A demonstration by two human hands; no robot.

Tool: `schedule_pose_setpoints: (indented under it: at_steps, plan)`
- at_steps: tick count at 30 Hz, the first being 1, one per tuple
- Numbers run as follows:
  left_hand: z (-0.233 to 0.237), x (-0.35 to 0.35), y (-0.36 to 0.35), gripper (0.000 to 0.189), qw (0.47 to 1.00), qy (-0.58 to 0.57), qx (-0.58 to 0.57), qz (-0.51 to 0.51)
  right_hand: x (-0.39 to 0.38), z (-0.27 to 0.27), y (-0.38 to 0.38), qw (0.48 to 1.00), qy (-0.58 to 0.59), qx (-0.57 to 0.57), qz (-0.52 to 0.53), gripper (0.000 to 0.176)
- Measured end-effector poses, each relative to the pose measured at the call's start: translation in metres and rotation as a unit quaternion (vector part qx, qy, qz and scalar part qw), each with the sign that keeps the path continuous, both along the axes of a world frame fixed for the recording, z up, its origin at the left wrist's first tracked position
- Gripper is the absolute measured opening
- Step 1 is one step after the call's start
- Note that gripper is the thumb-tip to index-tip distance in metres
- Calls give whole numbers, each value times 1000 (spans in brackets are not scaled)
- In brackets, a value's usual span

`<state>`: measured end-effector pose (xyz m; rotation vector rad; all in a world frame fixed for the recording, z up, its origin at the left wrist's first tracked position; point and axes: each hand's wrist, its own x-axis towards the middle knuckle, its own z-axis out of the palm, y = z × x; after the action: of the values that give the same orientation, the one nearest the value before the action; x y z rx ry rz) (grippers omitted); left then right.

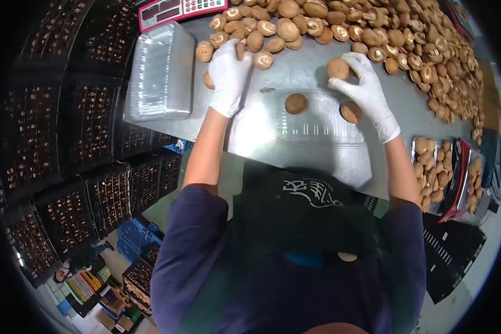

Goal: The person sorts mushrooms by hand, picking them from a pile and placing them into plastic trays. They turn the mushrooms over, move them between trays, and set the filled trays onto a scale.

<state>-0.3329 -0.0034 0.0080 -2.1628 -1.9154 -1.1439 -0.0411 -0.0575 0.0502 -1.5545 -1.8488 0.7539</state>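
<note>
Gripping, in the head view, a brown mushroom (338, 68) in the right hand (367, 92), clamped between thumb and fingertips, probably so as not to squash the round cap. Showing below that hand, seemingly inside a clear tray (320, 132) on the worktop (256, 125), two loose mushrooms (296, 103), set apart, perhaps to leave room around each. Touching another mushroom (241, 50) with the left hand (226, 80) at the near edge of the heap (373, 37); cannot tell whether clamped on it or merely bent around it. Having a stack of clear trays (160, 78) just left of the left hand and a scale (181, 11) beyond that hand, presumably for easy reach.
</note>
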Motion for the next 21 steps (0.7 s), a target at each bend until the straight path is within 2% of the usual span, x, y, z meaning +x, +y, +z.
schedule_pose_setpoints:
  at_steps: [2,4,5,6,8,10,13,14,15,16,17,18,19,20,21]
  plan:
    - [20,5,-24,21,994,-84,59,-36,4,6,-22,971,-203,112,62,55]
    - [52,24,-61,22,992,-72,33,-94,-6,16,-37,953,-271,70,117,52]
    - [65,37,-83,20,985,-73,25,-157,-8,7,-43,952,-267,75,130,54]
    - [54,45,-91,24,976,-58,21,-209,-10,-1,-45,953,-268,73,124,54]
    - [38,64,-109,28,965,-22,12,-262,-15,-12,-46,922,-340,73,168,56]
    - [21,78,-114,28,964,5,13,-267,-15,-4,-49,911,-373,44,169,58]
    - [1,89,-119,29,959,63,52,-272,4,2,-56,970,-189,142,58,42]
    - [-8,89,-122,29,958,62,51,-277,6,14,-64,990,-101,99,-2,44]
    - [-15,90,-125,31,948,117,5,-297,17,6,-63,995,-17,86,-36,47]
    - [-20,90,-127,34,933,172,-40,-314,32,-4,-63,993,66,74,-69,51]
    - [-14,90,-129,34,932,171,-38,-318,39,-6,-69,986,128,53,-98,55]
    - [-3,87,-132,38,935,125,-45,-330,42,-9,-75,985,127,54,-103,55]
    - [3,84,-133,42,935,79,-53,-341,45,-14,-80,962,237,5,-137,54]
    - [4,82,-133,42,933,79,-54,-346,46,-21,-85,923,345,-43,-167,53]
    - [3,79,-132,45,937,53,-57,-340,46,-27,-86,924,342,-14,-168,51]
